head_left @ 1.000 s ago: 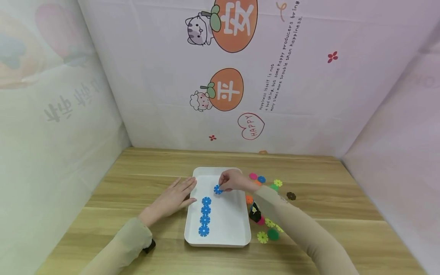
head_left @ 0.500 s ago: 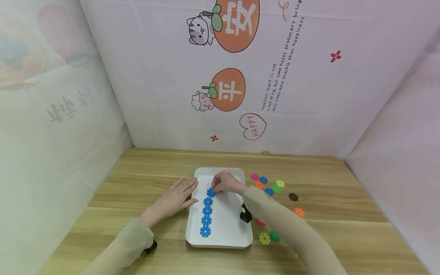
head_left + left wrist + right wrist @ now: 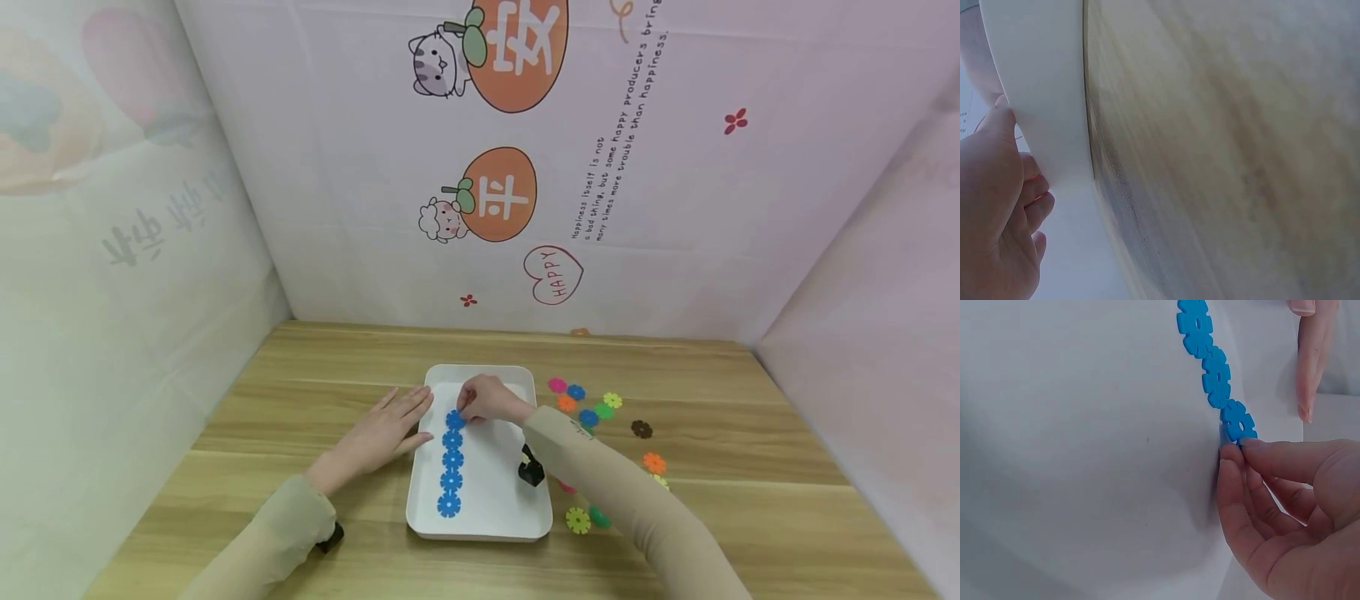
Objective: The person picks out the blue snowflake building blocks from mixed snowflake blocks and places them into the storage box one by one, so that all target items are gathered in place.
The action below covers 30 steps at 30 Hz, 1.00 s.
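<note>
Inside a white tray (image 3: 502,504), several blue snowflake discs (image 3: 451,481) lie in a line along the left side. My right hand (image 3: 487,397) pinches the blue disc (image 3: 453,419) at the far end of that line, between thumb and fingertips. In the right wrist view, this end disc (image 3: 1239,419) meets its neighbour (image 3: 1216,376), and my fingertips (image 3: 1252,443) cover part of its edge. My left hand (image 3: 378,437) rests on the tray's left rim, fingers extended. The left wrist view shows the left hand (image 3: 997,206) against the tray's white wall (image 3: 1047,94).
Loose discs in several colours lie on the wooden table right of the tray, including a brown one (image 3: 641,429), an orange one (image 3: 654,462) and a yellow-green one (image 3: 577,521). The right forearm (image 3: 622,492) hides some of them. Printed cloth walls (image 3: 360,167) surround the table.
My right hand has moved left across the tray with the blue disc, bringing it from apart to the far end of the line. The left hand has stayed on the rim.
</note>
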Each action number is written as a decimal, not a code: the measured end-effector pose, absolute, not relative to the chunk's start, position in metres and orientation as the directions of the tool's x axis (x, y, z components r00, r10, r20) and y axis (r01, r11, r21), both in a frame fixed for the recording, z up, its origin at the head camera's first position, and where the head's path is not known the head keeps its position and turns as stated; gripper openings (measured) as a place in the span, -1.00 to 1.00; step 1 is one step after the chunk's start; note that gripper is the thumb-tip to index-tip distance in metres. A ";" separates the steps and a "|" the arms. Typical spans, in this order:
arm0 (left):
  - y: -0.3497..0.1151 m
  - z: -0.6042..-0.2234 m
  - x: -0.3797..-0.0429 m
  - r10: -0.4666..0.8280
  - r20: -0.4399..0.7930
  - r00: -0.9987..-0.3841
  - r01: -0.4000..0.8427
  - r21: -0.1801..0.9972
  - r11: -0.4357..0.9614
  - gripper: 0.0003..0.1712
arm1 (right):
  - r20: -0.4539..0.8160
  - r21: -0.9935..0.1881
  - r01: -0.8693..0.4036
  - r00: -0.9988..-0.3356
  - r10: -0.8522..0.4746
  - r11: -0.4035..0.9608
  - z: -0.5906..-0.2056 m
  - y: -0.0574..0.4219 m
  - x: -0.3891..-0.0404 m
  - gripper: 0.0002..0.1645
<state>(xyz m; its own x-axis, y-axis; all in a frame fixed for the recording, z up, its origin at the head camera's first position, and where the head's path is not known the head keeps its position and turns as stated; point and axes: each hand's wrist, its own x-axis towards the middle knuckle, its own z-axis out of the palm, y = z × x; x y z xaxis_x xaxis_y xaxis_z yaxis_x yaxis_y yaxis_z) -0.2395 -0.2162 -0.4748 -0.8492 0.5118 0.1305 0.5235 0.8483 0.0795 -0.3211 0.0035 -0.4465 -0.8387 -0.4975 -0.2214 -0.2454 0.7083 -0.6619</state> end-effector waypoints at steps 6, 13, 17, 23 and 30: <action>-0.216 -0.475 -0.239 0.519 0.145 -0.842 0.532 0.073 0.843 -0.20 | -0.228 -0.652 -0.245 -0.839 -0.493 0.718 -0.446 0.002 -0.320 -0.95; -0.216 -0.476 -0.239 0.508 0.144 -0.849 0.522 0.085 0.849 -0.20 | -0.220 -0.646 -0.254 -0.841 -0.495 0.720 -0.443 0.004 -0.320 -0.96; -0.215 -0.474 -0.238 0.501 0.132 -0.855 0.515 0.104 0.851 -0.20 | -0.205 -0.644 -0.270 -0.840 -0.502 0.715 -0.437 0.012 -0.319 -0.95; -0.214 -0.473 -0.237 0.503 0.130 -0.854 0.517 0.114 0.848 -0.20 | -0.193 -0.680 -0.246 -0.849 -0.492 0.690 -0.421 0.038 -0.318 -0.90; -0.215 -0.475 -0.238 0.513 0.146 -0.846 0.528 0.087 0.845 -0.19 | -0.174 -0.739 -0.237 -0.837 -0.519 0.631 -0.408 0.090 -0.317 -0.83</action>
